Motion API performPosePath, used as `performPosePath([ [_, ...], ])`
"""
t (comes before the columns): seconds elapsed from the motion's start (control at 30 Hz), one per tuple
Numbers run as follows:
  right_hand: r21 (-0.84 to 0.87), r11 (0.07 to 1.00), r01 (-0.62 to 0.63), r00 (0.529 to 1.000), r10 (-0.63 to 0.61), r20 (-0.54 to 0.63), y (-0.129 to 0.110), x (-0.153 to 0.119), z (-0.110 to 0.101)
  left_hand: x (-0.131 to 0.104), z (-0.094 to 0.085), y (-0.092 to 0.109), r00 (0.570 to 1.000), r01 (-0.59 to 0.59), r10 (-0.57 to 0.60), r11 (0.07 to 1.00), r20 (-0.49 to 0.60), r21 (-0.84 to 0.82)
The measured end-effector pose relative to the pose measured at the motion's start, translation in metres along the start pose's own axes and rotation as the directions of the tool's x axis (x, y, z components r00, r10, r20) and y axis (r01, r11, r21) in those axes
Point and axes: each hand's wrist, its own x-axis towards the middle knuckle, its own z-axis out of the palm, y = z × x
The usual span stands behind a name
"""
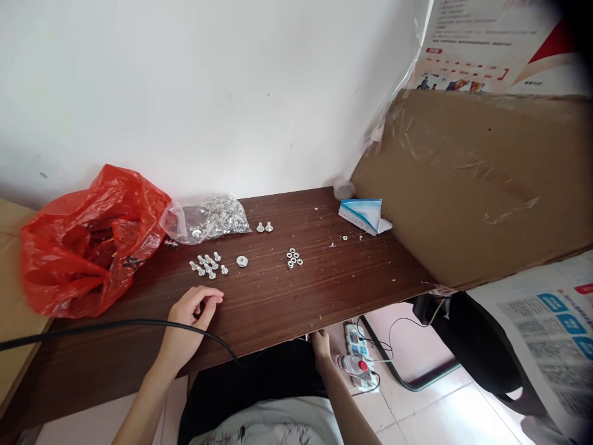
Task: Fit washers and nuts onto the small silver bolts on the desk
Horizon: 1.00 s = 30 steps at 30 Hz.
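My left hand [191, 312] is loosely curled on the table [264, 293], near screws [208, 266] grouped probably for easy reach; nuts [293, 259] sit apart, likely to separate kinds. Right hand [320, 346] dips past the table's edge. Whether either grips anything, I can't tell.

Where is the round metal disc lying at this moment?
In the head view, left of centre, the metal disc lies on the brown table, just right of the cluster of screws and beyond the left hand.

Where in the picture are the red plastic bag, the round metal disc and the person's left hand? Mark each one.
Red plastic bag [55, 241]: head view, on its outer wall.
Round metal disc [242, 262]: head view, near its middle.
Left hand [186, 309]: head view, on its back.
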Motion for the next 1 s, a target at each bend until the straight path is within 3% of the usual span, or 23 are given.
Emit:
performPosePath([
  [0.17, 0.262, 0.959, -0.108, 0.974, 0.155, -0.164, 0.028, 0.004, -0.005, -0.001, -0.002, 0.003, 0.999, 0.032, -0.032, 0.997, 0.000, -0.068],
  [0.3, 0.423, 0.900, -0.102, 0.948, 0.217, -0.231, 0.034, -0.003, -0.033, -0.004, -0.004, 0.003, 0.999, 0.038, -0.038, 0.995, -0.006, -0.095],
  [0.43, 0.485, 0.872, -0.072, 0.918, 0.249, -0.310, 0.005, -0.021, -0.083, -0.006, -0.004, 0.002, 0.999, 0.048, -0.049, 0.994, -0.010, -0.103],
  [0.53, 0.387, 0.922, 0.024, 0.915, 0.135, -0.379, -0.034, -0.037, -0.114, -0.006, -0.002, 0.002, 0.999, 0.035, -0.036, 0.996, -0.007, -0.084],
  [0.6, 0.301, 0.944, 0.136, 0.891, 0.016, -0.454, -0.060, -0.042, -0.122, -0.005, -0.001, 0.003, 1.000, 0.025, -0.026, 0.997, -0.009, -0.071],
  [0.7, 0.276, 0.910, 0.311, 0.894, -0.181, -0.410, -0.094, -0.035, -0.111, -0.005, -0.001, 0.003, 1.000, 0.017, -0.018, 0.998, -0.009, -0.063],
  [0.8, 0.251, 0.901, 0.355, 0.917, -0.282, -0.283, -0.118, -0.014, -0.086, -0.005, -0.001, 0.003, 1.000, 0.010, -0.011, 0.998, -0.012, -0.060],
  [0.9, 0.050, 0.928, 0.368, 0.918, -0.355, -0.177, -0.136, 0.007, -0.066, -0.007, 0.000, 0.002, 1.000, 0.013, -0.013, 0.998, -0.012, -0.059],
  [1.0, -0.140, 0.875, 0.463, 0.872, -0.478, -0.106, -0.150, 0.022, -0.055, -0.008, 0.000, 0.001, 1.000, 0.022, -0.022, 0.997, -0.006, -0.071],
])
